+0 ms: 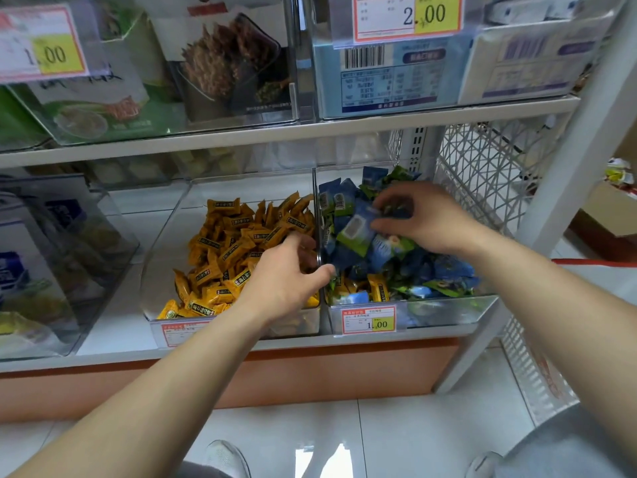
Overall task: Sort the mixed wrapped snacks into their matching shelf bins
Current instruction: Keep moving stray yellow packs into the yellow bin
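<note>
Clear plastic bins sit side by side on the white shelf (310,132). The left bin (165,270) holds orange packets (234,236). The right bin (441,312) holds a heap of blue-green packets (448,270), with a few stray orange packets (377,288) low against its front wall (so sorting looks unfinished). The left hand (286,277) hangs over the divider between the bins, fingers curled downward; I cannot tell whether they hold anything. The right hand (420,219) is in the right bin, thumb and fingers pinching one blue-green packet (355,231) atop the heap. The packets look light, crinkly and slippery, so a stray is probably best pinched by its crimped end.
</note>
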A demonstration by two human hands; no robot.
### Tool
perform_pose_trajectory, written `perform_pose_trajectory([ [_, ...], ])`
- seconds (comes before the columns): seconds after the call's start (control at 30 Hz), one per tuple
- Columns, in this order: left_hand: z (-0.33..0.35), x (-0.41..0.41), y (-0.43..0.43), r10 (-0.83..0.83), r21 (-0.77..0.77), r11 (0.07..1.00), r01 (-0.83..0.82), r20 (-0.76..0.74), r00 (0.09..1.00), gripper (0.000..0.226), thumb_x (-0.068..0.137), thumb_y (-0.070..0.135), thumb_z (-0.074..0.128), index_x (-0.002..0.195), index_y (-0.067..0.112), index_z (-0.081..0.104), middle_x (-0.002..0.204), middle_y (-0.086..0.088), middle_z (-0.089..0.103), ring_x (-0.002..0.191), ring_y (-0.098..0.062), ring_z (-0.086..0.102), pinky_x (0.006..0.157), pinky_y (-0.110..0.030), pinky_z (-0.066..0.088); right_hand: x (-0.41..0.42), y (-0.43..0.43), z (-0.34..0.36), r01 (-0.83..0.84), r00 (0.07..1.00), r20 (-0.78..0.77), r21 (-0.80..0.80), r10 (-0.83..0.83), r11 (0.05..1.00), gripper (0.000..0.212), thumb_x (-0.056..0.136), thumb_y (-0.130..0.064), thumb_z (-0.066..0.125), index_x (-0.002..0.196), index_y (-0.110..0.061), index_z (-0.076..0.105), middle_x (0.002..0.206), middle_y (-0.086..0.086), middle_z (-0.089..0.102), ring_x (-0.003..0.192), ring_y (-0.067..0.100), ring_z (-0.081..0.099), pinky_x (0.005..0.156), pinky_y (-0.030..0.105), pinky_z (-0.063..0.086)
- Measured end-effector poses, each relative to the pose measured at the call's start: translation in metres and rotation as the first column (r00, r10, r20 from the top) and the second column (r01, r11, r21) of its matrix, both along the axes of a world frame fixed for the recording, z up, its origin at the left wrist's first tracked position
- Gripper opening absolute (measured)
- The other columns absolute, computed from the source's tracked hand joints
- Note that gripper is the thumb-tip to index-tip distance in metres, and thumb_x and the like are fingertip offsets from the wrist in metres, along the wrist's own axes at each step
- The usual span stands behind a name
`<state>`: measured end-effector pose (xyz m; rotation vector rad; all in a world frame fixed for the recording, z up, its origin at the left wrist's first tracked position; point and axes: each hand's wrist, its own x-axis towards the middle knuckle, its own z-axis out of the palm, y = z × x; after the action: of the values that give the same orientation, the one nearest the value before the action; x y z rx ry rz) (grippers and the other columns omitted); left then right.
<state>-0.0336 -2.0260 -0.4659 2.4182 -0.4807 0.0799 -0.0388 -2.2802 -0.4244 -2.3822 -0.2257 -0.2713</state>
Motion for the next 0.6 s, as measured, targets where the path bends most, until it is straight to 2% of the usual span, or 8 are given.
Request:
perform_pose_trajectory([
  [0.1, -0.001, 0.001, -0.001, 0.006, 0.002, 1.000, -0.006, 0.003, 1.000, 0.051, 0.082, 0.053, 0.070, 0.122, 0.026, 0.054, 0.091, 0.022, 0.057, 0.085, 0.004, 0.056, 0.065, -0.011, 0.040, -0.001, -0.018, 0.001, 0.158, 0.987, 0.041, -0.279, -0.153, 0.947, 0.027, 0.090, -0.039, 0.069, 0.114, -0.028, 0.068, 0.111, -0.005, 0.069, 0.098, 0.018, 0.065, 0.080, 0.028, 0.049],
  [0.17, -0.002, 0.002, -0.001, 0.012, 0.004, 1.000, -0.012, 0.000, 1.000, 0.050, 0.081, 0.053, 0.070, 0.120, 0.027, 0.054, 0.091, 0.020, 0.059, 0.084, 0.001, 0.057, 0.064, -0.013, 0.041, -0.003, -0.019, -0.002, 0.193, 0.974, 0.006, -0.552, -0.228, 0.811, 0.035, 0.094, -0.042, 0.060, 0.126, -0.029, 0.064, 0.130, 0.004, 0.059, 0.113, 0.032, 0.056, 0.092, 0.036, 0.045],
  [0.2, -0.002, 0.003, -0.002, 0.015, 0.006, 1.000, -0.015, 0.000, 1.000, 0.050, 0.081, 0.053, 0.070, 0.120, 0.027, 0.054, 0.091, 0.019, 0.059, 0.085, -0.001, 0.058, 0.065, -0.015, 0.042, -0.005, -0.015, -0.002, 0.225, 0.970, 0.054, -0.584, -0.239, 0.780, 0.035, 0.094, -0.042, 0.060, 0.126, -0.029, 0.064, 0.131, 0.005, 0.056, 0.116, 0.035, 0.053, 0.095, 0.039, 0.045],
  [0.27, -0.004, 0.003, -0.003, 0.021, 0.006, 1.000, -0.021, -0.002, 1.000, 0.050, 0.081, 0.052, 0.070, 0.120, 0.026, 0.053, 0.093, 0.016, 0.060, 0.087, -0.007, 0.060, 0.068, -0.020, 0.044, -0.010, 0.001, 0.003, 0.237, 0.968, 0.185, -0.479, -0.167, 0.845, 0.026, 0.090, -0.037, 0.062, 0.114, -0.029, 0.068, 0.117, 0.002, 0.062, 0.107, 0.030, 0.056, 0.088, 0.040, 0.049],
  [0.33, -0.006, 0.002, -0.004, 0.026, 0.003, 1.000, -0.026, -0.011, 1.000, 0.049, 0.081, 0.051, 0.070, 0.119, 0.027, 0.052, 0.096, 0.013, 0.063, 0.088, -0.009, 0.061, 0.072, -0.023, 0.047, -0.016, 0.020, 0.001, 0.018, 0.999, 0.043, -0.318, -0.005, 0.948, 0.016, 0.090, -0.031, 0.063, 0.105, -0.030, 0.070, 0.101, -0.006, 0.069, 0.092, 0.017, 0.064, 0.081, 0.036, 0.054],
  [0.43, -0.007, 0.002, -0.005, 0.030, 0.000, 1.000, -0.030, -0.014, 0.999, 0.046, 0.082, 0.049, 0.071, 0.117, 0.028, 0.050, 0.097, 0.011, 0.063, 0.088, -0.009, 0.061, 0.070, -0.020, 0.046, -0.019, 0.041, -0.019, -0.305, 0.917, -0.366, -0.387, 0.158, 0.870, 0.029, 0.097, -0.026, 0.057, 0.124, -0.029, 0.065, 0.120, -0.008, 0.068, 0.106, 0.013, 0.063, 0.092, 0.031, 0.051],
  [0.5, -0.007, 0.002, -0.004, 0.029, -0.003, 1.000, -0.029, -0.016, 0.999, 0.045, 0.082, 0.049, 0.071, 0.116, 0.028, 0.050, 0.096, 0.013, 0.062, 0.086, -0.007, 0.059, 0.065, -0.013, 0.041, -0.012, 0.041, -0.026, -0.368, 0.875, -0.467, -0.479, 0.123, 0.797, 0.039, 0.098, -0.025, 0.054, 0.136, -0.028, 0.057, 0.133, -0.007, 0.062, 0.114, 0.016, 0.060, 0.095, 0.031, 0.050],
  [0.6, -0.006, 0.002, -0.001, 0.026, -0.009, 1.000, -0.027, -0.028, 0.999, 0.048, 0.082, 0.050, 0.071, 0.119, 0.027, 0.051, 0.098, 0.013, 0.062, 0.086, -0.004, 0.057, 0.063, -0.008, 0.036, 0.003, 0.039, -0.024, -0.385, 0.827, -0.557, -0.474, 0.069, 0.791, 0.042, 0.093, -0.025, 0.061, 0.134, -0.028, 0.058, 0.127, -0.006, 0.064, 0.100, 0.014, 0.060, 0.082, 0.026, 0.051],
])
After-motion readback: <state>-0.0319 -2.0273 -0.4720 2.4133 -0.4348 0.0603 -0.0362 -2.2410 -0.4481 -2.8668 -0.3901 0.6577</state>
